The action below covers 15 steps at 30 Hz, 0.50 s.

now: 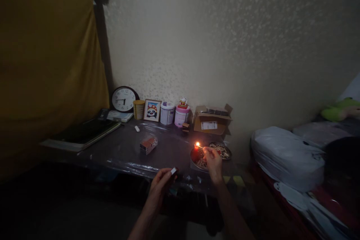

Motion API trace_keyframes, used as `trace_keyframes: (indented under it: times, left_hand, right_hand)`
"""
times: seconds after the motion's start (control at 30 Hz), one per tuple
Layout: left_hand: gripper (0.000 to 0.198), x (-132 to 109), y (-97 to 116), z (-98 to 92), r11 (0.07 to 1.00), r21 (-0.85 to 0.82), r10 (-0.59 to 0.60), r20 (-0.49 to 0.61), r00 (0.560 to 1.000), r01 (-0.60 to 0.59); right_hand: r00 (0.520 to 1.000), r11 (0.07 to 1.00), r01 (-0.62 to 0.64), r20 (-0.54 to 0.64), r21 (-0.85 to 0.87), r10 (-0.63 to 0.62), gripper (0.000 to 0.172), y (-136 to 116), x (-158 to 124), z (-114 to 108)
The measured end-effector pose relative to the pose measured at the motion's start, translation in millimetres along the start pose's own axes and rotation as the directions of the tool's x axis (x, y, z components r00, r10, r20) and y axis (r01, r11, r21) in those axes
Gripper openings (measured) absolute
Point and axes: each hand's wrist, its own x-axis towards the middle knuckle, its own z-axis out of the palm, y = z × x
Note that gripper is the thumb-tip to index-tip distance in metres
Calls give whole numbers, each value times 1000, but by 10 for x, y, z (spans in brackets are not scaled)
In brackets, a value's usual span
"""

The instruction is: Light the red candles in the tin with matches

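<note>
My right hand (213, 161) pinches a thin matchstick (200, 147), its tip at a small bright flame (197, 144). Just under the flame is a short red candle (196, 146), standing on a round dish (198, 160) strewn with small sticks. Whether the flame sits on the wick or the match tip, I cannot tell. Closer to me, my left hand (163, 178) is closed around a small matchbox (174, 171) with a pale side. A second dish (221, 150) of pale sticks lies behind my right hand.
A plastic-wrapped pack of small boxes (148, 144) lies mid-table. Along the wall stand a clock (123, 99), a framed panda picture (152, 110), a white tub (167, 113), a pink tub (182, 116) and an open cardboard box (209, 123). White bags (287, 157) are at right.
</note>
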Motion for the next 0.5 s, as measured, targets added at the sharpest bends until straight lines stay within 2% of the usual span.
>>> trace_keyframes:
  times: [0.5]
  left_hand:
    - [21, -11, 34, 33, 1000, 4, -15, 12, 1000, 15]
  right_hand:
    - [1000, 1000, -4, 26, 19, 4, 29, -34, -34, -36]
